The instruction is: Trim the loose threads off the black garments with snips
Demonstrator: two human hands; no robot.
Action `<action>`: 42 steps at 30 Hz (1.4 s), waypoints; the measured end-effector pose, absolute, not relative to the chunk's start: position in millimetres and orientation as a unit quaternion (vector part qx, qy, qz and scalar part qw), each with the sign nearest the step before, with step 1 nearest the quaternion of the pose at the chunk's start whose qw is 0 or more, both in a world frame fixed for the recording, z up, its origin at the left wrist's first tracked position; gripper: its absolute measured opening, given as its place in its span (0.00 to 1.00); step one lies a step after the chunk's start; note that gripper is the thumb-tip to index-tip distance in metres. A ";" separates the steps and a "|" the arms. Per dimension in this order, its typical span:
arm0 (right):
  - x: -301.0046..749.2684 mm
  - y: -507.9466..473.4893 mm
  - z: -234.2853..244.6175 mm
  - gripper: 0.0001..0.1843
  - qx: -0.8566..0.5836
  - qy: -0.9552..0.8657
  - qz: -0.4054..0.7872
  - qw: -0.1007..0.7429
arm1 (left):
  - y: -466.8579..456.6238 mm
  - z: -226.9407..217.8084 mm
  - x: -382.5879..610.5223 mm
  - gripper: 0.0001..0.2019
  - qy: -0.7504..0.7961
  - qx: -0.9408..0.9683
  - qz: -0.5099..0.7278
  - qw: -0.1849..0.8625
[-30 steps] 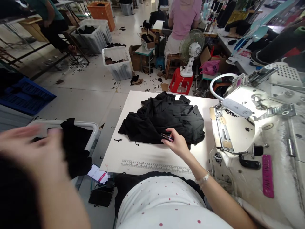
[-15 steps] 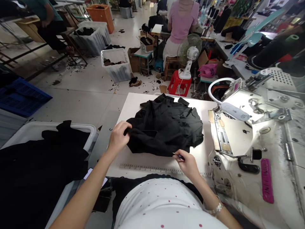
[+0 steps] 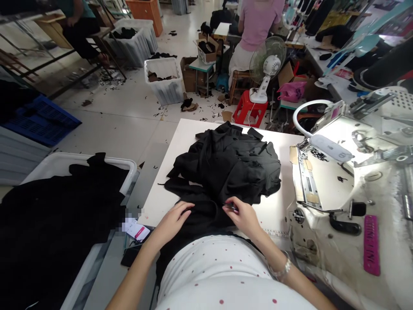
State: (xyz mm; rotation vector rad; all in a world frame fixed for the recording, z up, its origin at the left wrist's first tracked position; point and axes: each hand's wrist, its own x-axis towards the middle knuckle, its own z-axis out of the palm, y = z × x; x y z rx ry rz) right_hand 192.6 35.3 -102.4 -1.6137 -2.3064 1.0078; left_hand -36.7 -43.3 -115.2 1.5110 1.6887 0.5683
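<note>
A heap of black garments [image 3: 238,163] lies crumpled on the white tabletop [image 3: 161,172] in front of me. One black garment [image 3: 204,213] is drawn over the near edge of the table towards my lap. At its left side my left hand [image 3: 174,221] has thumb and fingers closed on the cloth, with the fingertips partly lost against the black. Close to the same garment's right side, my right hand [image 3: 243,217] is closed around a small dark tool [image 3: 232,207], mostly hidden by the fingers. Its exact kind is hard to make out.
An industrial sewing machine [image 3: 335,193] with a lamp stands at the right. Black cloth fills a white bin [image 3: 130,170] at the left, beside a phone-like item [image 3: 137,230]. Beyond the table are a fan [image 3: 271,66] on a red stool [image 3: 250,110] and seated co-workers.
Both hands have come nearer to my body and closer together. A black garment has been pulled from the heap towards me, covering part of the ruler markings. The view has shifted slightly.
</note>
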 end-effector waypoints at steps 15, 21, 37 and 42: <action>206.2 53.2 -107.3 0.07 -0.617 -0.745 0.252 0.018 | -42.5 -96.6 -27.9 0.04 0.676 0.621 0.343 0.200; 210.0 39.7 -73.0 0.10 -0.521 -0.712 0.428 0.195 | -41.3 -49.4 -5.4 0.07 0.600 0.656 0.427 0.166; 174.4 34.3 -54.8 0.16 -0.298 -0.518 0.775 0.206 | -39.4 -39.0 -10.0 0.22 0.551 0.493 0.325 0.590; 182.7 31.9 -47.2 0.19 -0.282 -0.538 0.771 0.190 | -35.9 -54.8 -6.6 0.28 0.488 0.413 0.323 0.698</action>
